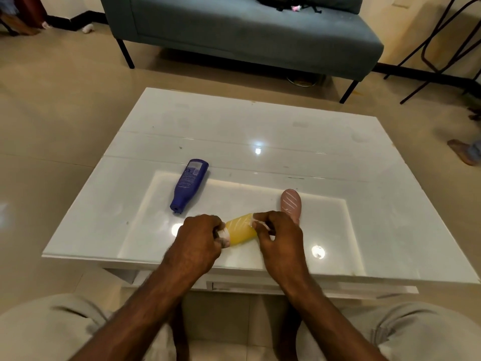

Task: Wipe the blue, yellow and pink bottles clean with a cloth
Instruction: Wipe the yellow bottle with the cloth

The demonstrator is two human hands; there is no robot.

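A yellow bottle is held sideways just above the white table, between both hands. My left hand grips its capped end, where a bit of white shows under the fingers. My right hand closes around the other end with a small white cloth pinched against the bottle. The blue bottle lies on its side to the left, cap toward me. The pink bottle lies behind my right hand, partly hidden by it.
A grey sofa stands beyond the table with a dark bag on it. Black metal chair legs are at the far right. My knees sit below the table's near edge. Ceiling lights reflect on the glossy tabletop.
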